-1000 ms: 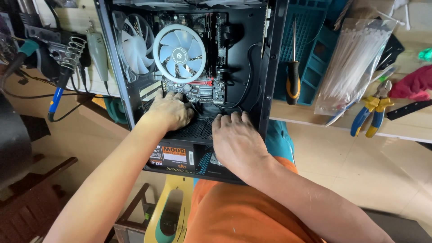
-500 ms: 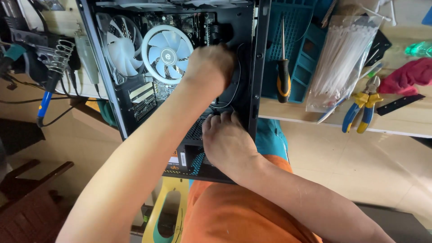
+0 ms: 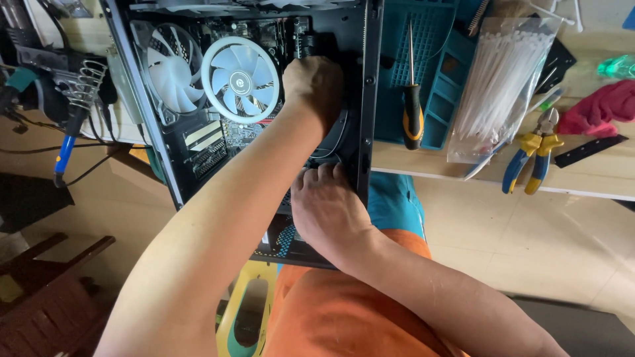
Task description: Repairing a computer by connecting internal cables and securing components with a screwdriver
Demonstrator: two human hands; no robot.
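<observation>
**Open computer case, both hands inside**

We list first the computer case (image 3: 370,99): black, side panel off, resting at the edge of the worktop (image 3: 595,175) and overhanging our lap. Inside we see two pale fans, the larger cooler fan (image 3: 240,79) over the board and a case fan (image 3: 169,73) beside it; both are seated.

Our left hand (image 3: 314,82) reaches deep toward the upper right corner of the case, closed around a bundle of black cables (image 3: 334,135); what its fingers pinch we cannot tell. Our right hand (image 3: 327,205) lies lower, fingers (image 3: 324,175) narrow and pressed against the cabling near the case's inner wall; whether they grip anything is hidden.

Judged from this, the main parts are mounted and the wiring is in hand; the panel is not yet back on.

Further out: a screwdriver (image 3: 412,112) on a teal tray (image 3: 436,73), a bag of white cable ties (image 3: 499,79), yellow-and-blue pliers (image 3: 532,152), a red cloth (image 3: 598,109). At left, a soldering iron (image 3: 66,145) in its stand.
</observation>
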